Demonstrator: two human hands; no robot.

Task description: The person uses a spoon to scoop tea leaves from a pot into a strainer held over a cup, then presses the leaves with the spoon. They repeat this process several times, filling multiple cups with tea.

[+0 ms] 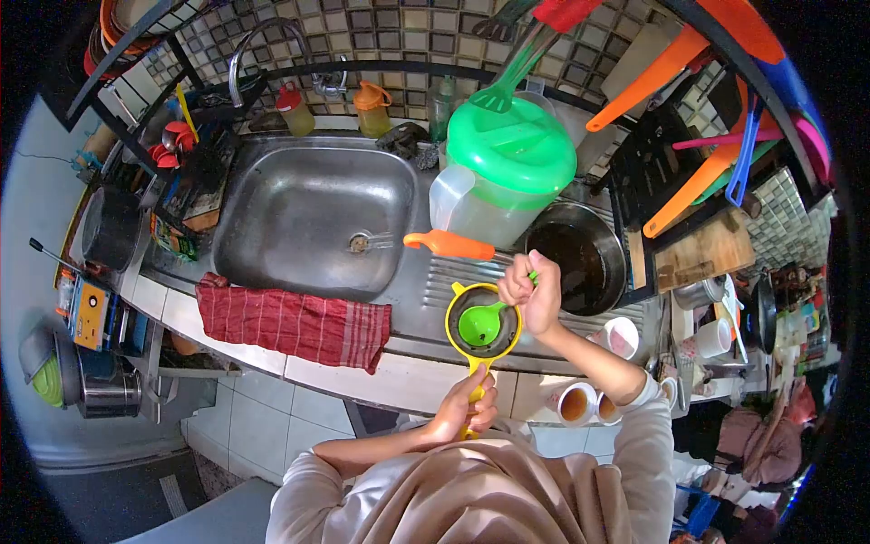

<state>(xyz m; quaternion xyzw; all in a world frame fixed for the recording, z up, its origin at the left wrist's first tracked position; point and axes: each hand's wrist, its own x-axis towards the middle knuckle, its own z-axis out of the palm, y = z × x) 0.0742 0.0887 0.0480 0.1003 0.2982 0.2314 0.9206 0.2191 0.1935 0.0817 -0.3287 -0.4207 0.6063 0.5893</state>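
I stand at a steel sink (317, 213) set in a white tiled counter (272, 363), checkered wall tiles (399, 36) behind, brightly daylit

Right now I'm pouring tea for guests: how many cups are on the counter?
3, maybe more hidden: two cups of tea by the right elbow, and one pale cup beside the dark pan.

head camera, steep downward fisheye, near sink (313, 213)

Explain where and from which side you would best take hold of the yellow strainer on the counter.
Grip the yellow strainer by its long handle, coming from the counter's near edge: the handle juts toward the person, where the left hand already holds it. The round bowl is taken up by a green ladle held by the right hand.
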